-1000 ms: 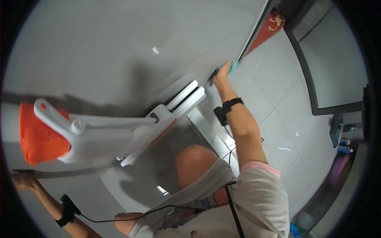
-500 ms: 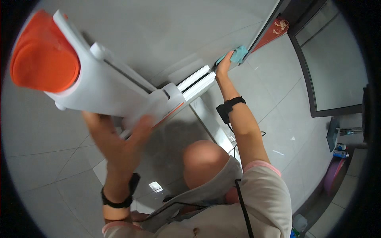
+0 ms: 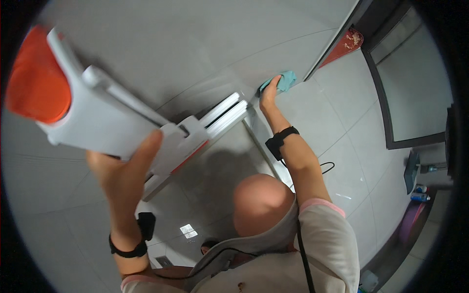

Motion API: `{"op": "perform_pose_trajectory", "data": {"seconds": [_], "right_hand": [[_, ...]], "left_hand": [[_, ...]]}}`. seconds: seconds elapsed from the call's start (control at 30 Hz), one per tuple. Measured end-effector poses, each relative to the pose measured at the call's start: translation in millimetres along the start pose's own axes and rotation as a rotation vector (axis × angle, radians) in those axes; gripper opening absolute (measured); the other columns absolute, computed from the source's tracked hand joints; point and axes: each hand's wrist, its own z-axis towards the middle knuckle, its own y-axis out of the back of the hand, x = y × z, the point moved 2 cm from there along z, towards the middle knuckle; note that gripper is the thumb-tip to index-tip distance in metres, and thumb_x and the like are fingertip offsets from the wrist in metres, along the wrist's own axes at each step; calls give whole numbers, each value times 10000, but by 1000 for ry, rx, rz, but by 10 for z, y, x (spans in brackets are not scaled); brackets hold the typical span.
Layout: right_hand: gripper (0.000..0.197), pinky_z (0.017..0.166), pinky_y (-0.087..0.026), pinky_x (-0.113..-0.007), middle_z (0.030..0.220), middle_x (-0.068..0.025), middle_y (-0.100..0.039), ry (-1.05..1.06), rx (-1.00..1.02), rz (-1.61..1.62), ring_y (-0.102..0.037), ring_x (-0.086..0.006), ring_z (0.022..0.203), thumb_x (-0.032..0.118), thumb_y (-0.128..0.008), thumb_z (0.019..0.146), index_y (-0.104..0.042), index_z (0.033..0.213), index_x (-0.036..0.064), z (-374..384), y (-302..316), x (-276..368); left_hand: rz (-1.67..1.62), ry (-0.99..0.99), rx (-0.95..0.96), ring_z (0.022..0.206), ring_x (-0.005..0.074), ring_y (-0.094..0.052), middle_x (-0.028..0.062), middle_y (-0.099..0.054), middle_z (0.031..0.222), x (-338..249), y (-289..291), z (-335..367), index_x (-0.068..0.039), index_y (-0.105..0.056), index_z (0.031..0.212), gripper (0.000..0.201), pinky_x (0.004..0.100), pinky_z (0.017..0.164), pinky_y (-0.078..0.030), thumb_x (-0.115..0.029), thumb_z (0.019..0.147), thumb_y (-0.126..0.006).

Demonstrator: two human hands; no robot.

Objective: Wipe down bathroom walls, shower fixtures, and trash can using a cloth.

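My left hand (image 3: pixel 119 173) is closed on the near edge of a white plastic fixture (image 3: pixel 112 124), its thumb on top and its fingers partly hidden beneath. A rounded orange part (image 3: pixel 39 83) sits at the fixture's far left end. The fixture is tilted, and its kind I cannot make out. White parallel rails (image 3: pixel 225 116) stick out from its right end. Farther right, my right hand (image 3: pixel 270 93) holds a teal cloth (image 3: pixel 286 82) against the grey tiled surface. Some of its fingers are hidden by the cloth.
A dark-framed panel (image 3: pixel 388 122) stands at the right, beside a red patterned mat (image 3: pixel 346 48). Below it are a dustpan (image 3: pixel 412 171), a blue bottle (image 3: pixel 420 197) and a purple basin (image 3: pixel 410 222). My bent knee (image 3: pixel 261 202) is close under the rails.
The white fixture has shifted left and slightly nearer with my left hand, whose thumb now lies on it. My right hand and the cloth have moved a little left and nearer.
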Motion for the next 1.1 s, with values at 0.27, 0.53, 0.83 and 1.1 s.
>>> {"op": "perform_pose_trajectory", "data": {"seconds": [0.27,0.53,0.83,1.1], "right_hand": [[587,1024,-1,-562,1322,-285,-244,1176,196,-803,-138,-476,1248,131,-477,737,-300,1257,-76,-1267,-497,-175],[400,989,-107,-584,1231,-230,-389,1114,377,-804,-259,-449,1196,137,-483,757,-455,1140,26,-1024,-346,-244],[741,991,-258,-321,1323,-148,-332,-144,-165,128,-339,-258,1178,566,-337,855,-295,1290,-33,-778,-346,-179],[858,1018,-253,-427,1361,-136,-303,-1129,279,354,-321,-295,1220,703,-218,788,-292,1303,20,-1922,-467,-790]], "left_hand": [[286,184,-170,708,175,-529,95,-553,803,425,882,-282,36,-526,904,397,290,672,-425,-244,691,-710],[251,199,-203,844,210,-498,147,-533,912,595,1142,-308,68,-493,1001,515,319,788,-381,-281,690,-711],[374,217,-174,804,225,-527,157,-548,871,427,1061,-258,74,-499,984,563,346,744,-411,-327,660,-727],[276,143,-245,759,222,-552,145,-561,839,232,983,-202,50,-519,948,546,317,699,-439,-331,626,-739]]}}
